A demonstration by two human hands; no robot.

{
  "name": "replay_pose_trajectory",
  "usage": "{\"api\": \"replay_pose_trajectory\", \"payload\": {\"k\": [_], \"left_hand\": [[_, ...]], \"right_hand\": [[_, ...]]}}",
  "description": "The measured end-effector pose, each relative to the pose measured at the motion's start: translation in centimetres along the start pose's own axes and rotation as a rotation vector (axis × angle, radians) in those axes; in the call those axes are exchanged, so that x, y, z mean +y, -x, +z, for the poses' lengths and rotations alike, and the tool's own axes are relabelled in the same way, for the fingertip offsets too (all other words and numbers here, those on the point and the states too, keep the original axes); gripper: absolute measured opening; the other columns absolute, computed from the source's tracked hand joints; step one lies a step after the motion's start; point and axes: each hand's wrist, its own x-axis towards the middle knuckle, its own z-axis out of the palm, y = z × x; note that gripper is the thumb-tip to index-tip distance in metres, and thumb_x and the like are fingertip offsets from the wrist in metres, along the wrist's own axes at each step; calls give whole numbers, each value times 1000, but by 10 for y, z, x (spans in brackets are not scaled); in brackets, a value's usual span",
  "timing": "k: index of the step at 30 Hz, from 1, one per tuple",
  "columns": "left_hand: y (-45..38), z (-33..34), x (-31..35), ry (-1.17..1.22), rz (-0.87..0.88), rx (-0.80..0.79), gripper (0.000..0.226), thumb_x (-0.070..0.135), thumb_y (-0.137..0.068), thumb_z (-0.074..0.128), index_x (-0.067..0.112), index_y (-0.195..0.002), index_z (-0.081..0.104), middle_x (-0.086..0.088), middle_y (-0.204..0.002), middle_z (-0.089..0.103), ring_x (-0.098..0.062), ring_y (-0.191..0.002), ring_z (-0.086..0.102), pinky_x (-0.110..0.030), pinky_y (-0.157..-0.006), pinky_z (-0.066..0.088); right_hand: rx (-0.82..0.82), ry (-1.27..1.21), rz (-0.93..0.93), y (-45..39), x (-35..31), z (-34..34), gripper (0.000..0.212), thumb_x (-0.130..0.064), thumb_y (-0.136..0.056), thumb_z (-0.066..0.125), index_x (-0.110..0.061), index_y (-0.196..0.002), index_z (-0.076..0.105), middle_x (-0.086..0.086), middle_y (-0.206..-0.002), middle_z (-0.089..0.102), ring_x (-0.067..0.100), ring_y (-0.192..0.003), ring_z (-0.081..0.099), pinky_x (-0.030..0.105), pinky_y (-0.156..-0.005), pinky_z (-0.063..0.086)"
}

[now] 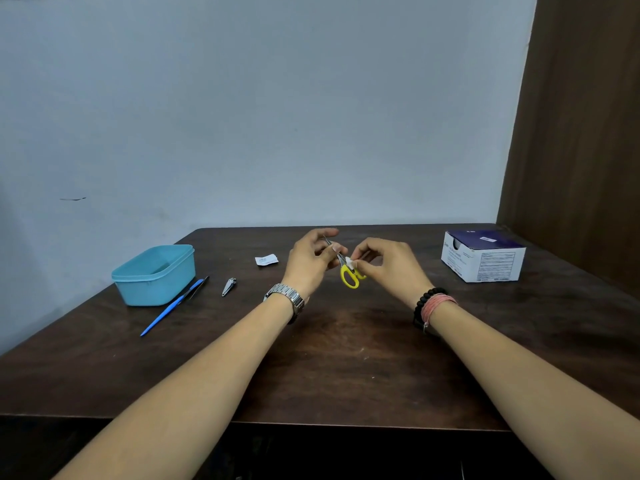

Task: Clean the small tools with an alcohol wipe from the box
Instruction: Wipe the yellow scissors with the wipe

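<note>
Above the middle of the dark wooden worktop (346, 358), the left hand (310, 261) grips the blades of small yellow-handled metal scissors (348, 271), its fingers curled round them, while the right hand (388, 263) pinches a small white alcohol wipe (349, 262) against the scissors near the pivot. The white-and-navy cardboard wipe box (483, 256) stands at two o'clock. At ten o'clock lie a torn white wrapper (266, 259), silver nail clippers (228, 286), a blue-handled slim tool (171, 308) and a light-blue plastic tub (156, 275).
</note>
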Motion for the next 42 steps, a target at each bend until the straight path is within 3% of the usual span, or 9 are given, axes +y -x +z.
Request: {"api": "replay_pose_trajectory", "payload": {"k": [10,14,20,28,34,38,42], "left_hand": [[1,1,-2,-10,-20,-44,23,11,-93,61,16,-115,60,-6,-91,73,-18,-88,69,-27,-80,56],[3,3,-4,9,-67,-99,26,10,-90,65,14,-115,61,-8,-87,69,-20,-94,66,-34,-91,54],[7,5,-4,-57,-108,-230,25,7,-86,68,20,-107,63,-2,-88,68,-18,-88,64,-38,-85,54],[3,1,-3,-47,-91,-121,22,0,-88,64,21,-95,67,-3,-88,65,-21,-84,66,-44,-83,57],[1,-1,-2,-26,-79,-57,20,-1,-88,63,17,-96,67,-5,-93,64,-21,-85,66,-38,-77,59],[1,-1,-3,-19,-84,-58,20,0,-89,62,18,-96,67,-6,-94,65,-22,-85,66,-42,-80,58],[1,-1,-1,-6,-79,-40,18,1,-90,62,15,-100,65,-7,-96,66,-21,-83,67,-38,-78,59]], "right_hand": [[-14,-58,36,2,-5,-1,6,-10,-81,71,-15,-80,68,-8,-72,69,0,-63,61,10,-62,46],[3,-49,45,2,-4,0,5,-10,-81,71,-14,-80,68,-5,-73,69,2,-62,60,9,-60,45],[40,-89,107,-1,-2,-1,4,-10,-82,70,-13,-80,68,-5,-72,69,1,-61,59,8,-58,44],[65,-122,204,-2,1,-1,4,-13,-83,70,-14,-79,69,-4,-74,70,6,-67,62,10,-61,45],[42,-106,257,-3,5,0,5,-18,-82,71,-14,-79,70,-6,-71,70,13,-72,66,24,-71,52],[40,-127,252,-2,5,-2,4,-17,-83,72,-15,-80,71,-9,-72,70,3,-67,61,15,-64,45],[40,-185,263,-3,6,-3,4,-18,-83,74,-16,-80,73,-4,-77,73,4,-70,63,15,-64,46]]}}
